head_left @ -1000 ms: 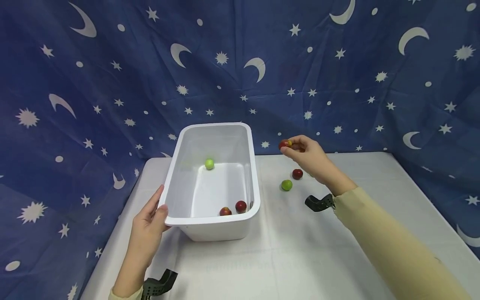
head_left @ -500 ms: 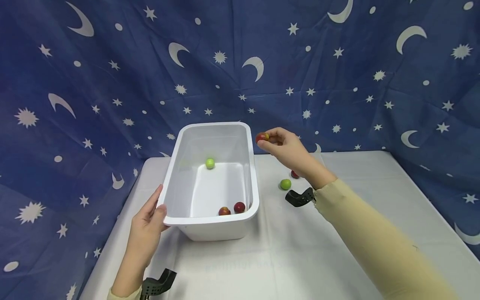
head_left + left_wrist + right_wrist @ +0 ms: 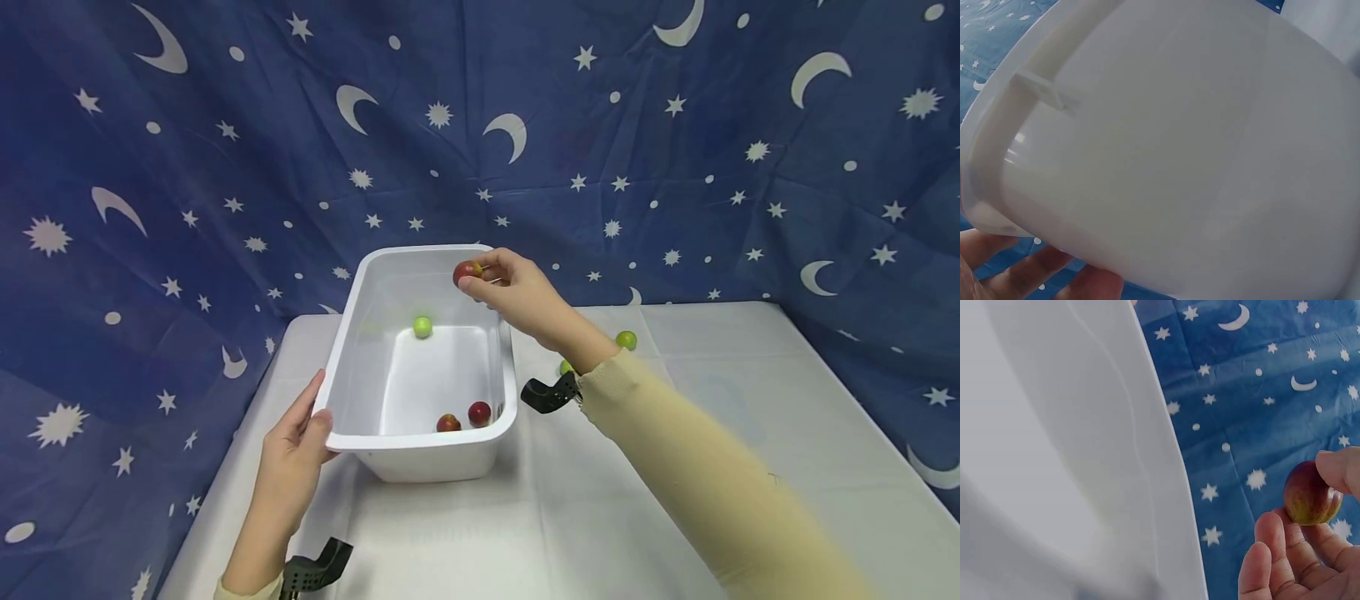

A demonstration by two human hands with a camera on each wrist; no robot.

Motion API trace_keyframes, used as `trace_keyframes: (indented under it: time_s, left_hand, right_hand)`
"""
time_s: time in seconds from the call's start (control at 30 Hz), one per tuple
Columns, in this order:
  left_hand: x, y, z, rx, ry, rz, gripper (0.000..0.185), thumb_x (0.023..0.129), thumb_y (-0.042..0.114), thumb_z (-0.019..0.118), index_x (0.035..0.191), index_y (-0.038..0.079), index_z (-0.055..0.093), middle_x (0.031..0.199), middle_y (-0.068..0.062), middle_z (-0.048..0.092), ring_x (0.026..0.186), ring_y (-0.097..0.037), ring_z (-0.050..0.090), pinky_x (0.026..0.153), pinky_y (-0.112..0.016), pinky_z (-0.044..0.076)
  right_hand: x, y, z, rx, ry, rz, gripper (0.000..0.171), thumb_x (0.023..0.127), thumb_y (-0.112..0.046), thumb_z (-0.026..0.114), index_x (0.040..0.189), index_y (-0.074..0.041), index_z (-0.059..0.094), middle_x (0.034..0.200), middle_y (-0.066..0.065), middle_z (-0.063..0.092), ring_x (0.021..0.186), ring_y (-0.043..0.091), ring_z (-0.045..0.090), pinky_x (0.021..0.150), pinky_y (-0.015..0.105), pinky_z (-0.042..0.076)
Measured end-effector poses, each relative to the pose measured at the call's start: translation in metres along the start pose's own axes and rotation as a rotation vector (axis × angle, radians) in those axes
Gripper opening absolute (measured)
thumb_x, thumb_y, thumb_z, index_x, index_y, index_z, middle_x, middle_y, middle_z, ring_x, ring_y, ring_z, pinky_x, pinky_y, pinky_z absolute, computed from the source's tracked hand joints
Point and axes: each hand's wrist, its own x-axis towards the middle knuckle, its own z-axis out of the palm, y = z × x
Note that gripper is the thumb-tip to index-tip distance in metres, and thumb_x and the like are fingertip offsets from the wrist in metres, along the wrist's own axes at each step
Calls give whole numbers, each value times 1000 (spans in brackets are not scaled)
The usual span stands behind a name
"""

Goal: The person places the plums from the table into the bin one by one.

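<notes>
A white plastic tub (image 3: 341, 379) stands on the white table. Inside it lie a green fruit (image 3: 423, 327) and two red fruits (image 3: 480, 412) near the front wall. My right hand (image 3: 510, 287) pinches a small red-and-yellow fruit (image 3: 467, 271) above the tub's far right corner; the right wrist view shows that fruit (image 3: 1310, 494) between thumb and fingers beside the tub wall (image 3: 1085, 456). My left hand (image 3: 296, 446) rests with straight fingers against the tub's front left corner, its fingers (image 3: 1029, 275) lying under the tub rim (image 3: 997, 144).
Two green fruits lie on the table right of the tub, one (image 3: 626, 339) in the open, one (image 3: 566, 367) partly behind my right arm. A blue cloth with stars and moons (image 3: 675, 150) hangs behind and to the sides. Black wrist mounts (image 3: 551, 393) show at both wrists.
My right hand has carried the red-and-yellow fruit leftward from over the table to above the tub's far right corner. The left hand and tub have stayed put.
</notes>
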Motion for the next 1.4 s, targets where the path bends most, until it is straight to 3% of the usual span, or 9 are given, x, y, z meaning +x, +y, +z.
trace_keyframes:
  time_s: [0.23,0.57,0.7,0.93,1.1,1.4]
  left_hand:
    - [-1,1,-1,14,-6,11,45,104,23,44,149,27,38,149,-8,39,110,-15,59,75,-25,54]
    - [-1,-1,0,18,7,5,46,104,21,45,149,26,40,146,-9,43,107,-15,60,74,-25,55]
    - [-1,-1,0,28,7,11,46,104,22,45,149,25,39,147,-8,43,108,-16,59,74,-24,55]
    - [-1,-1,0,31,9,11,45,104,23,45,149,28,39,146,-8,43,109,-17,59,75,-24,55]
    - [-1,-1,0,32,11,7,45,104,23,44,149,29,39,147,-9,42,112,-25,57,75,-24,54]
    - [-1,-1,0,26,5,16,45,104,23,43,149,28,38,148,-9,40,116,-33,54,75,-25,53]
  right_hand:
    - [9,-2,24,-11,-55,9,37,89,-39,69,118,-17,59,105,5,63,97,22,60,83,39,49]
    - [15,2,43,-88,-171,53,31,88,-32,71,108,-10,61,98,5,67,95,19,61,85,38,48]
    - [18,4,47,-144,-214,73,30,87,-33,72,105,-11,62,96,4,68,94,18,60,84,38,47]
    - [22,4,54,-247,-211,113,31,84,-31,76,101,-10,61,96,6,62,91,20,57,79,33,48]
    - [23,4,57,-325,-245,158,29,84,-27,76,101,-9,61,95,6,62,89,20,57,76,33,48]
    - [24,4,59,-345,-284,172,29,84,-24,76,103,-6,61,93,6,64,89,20,58,78,32,47]
